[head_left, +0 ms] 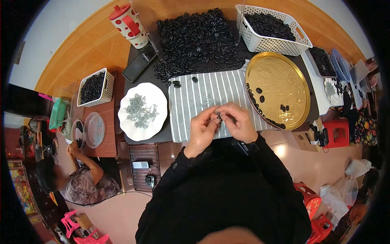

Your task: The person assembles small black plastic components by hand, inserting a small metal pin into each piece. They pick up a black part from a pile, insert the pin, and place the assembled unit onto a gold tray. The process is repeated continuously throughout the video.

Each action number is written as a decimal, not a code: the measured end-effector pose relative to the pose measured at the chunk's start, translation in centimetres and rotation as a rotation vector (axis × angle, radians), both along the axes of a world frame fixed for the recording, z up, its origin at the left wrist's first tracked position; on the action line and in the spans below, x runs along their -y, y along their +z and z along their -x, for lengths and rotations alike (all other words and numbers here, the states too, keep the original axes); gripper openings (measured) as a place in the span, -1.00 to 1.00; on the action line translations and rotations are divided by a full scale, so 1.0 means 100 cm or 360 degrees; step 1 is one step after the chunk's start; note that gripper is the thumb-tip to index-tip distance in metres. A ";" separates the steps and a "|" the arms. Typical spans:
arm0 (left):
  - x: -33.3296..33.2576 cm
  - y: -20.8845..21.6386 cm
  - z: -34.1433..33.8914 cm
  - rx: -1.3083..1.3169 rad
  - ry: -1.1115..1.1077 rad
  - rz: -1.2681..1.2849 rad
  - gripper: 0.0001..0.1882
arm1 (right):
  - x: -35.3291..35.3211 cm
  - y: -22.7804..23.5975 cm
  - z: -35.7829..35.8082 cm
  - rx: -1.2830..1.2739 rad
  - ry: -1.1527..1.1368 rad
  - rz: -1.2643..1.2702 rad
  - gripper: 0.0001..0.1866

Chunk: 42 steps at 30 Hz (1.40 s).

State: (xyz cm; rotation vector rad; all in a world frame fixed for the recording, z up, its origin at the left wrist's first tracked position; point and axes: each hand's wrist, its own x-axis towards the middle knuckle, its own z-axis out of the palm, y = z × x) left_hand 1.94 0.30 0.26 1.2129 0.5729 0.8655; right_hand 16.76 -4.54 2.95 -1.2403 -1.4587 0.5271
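Observation:
My left hand and my right hand meet over a grey-and-white striped cloth. Both are closed in a pinch, fingertips together around a small black piece, mostly hidden by the fingers. A few translucent grey bits lie on the cloth just beyond my fingers. To the left, a white scalloped plate holds a heap of small translucent grey parts. On the right, a round gold tray carries several black oval pieces, many lined along its near-left rim.
A large pile of black oval pieces covers the table's far side. Behind stand a white basket of black pieces and a red-lidded tumbler. A phone lies at the left. Another person sits at a table left.

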 end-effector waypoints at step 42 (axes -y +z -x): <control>-0.001 -0.007 -0.001 0.0123 0.0044 0.0010 -0.62 | 0.031 0.060 -0.071 0.0187 -0.0362 0.0525 -0.89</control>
